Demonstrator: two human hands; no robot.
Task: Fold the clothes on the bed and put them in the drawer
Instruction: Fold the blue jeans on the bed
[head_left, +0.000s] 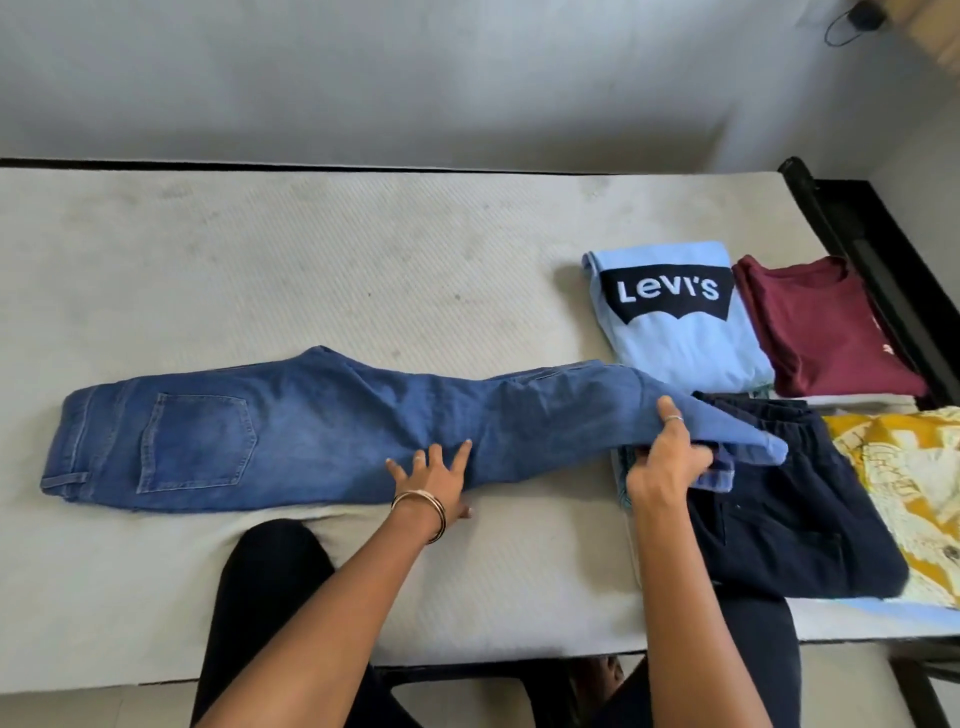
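Blue jeans (291, 431) lie lengthwise on the bed (311, 270), folded leg on leg, waist to the left. My left hand (434, 480) presses flat with spread fingers on the near edge of the legs. My right hand (667, 462) grips the leg ends, lifted off the mattress and turned over above the dark navy garment (795, 530). Folded clothes lie at the right: a light blue Levi's T-shirt (680, 322), a maroon top (826, 327), and a yellow patterned cloth (904, 488).
The bed's black frame (883, 249) runs along the right end. A grey wall (415, 78) stands behind the bed. My knee in black rests on the near edge (270, 571). A black cable hangs at the upper right (857, 21).
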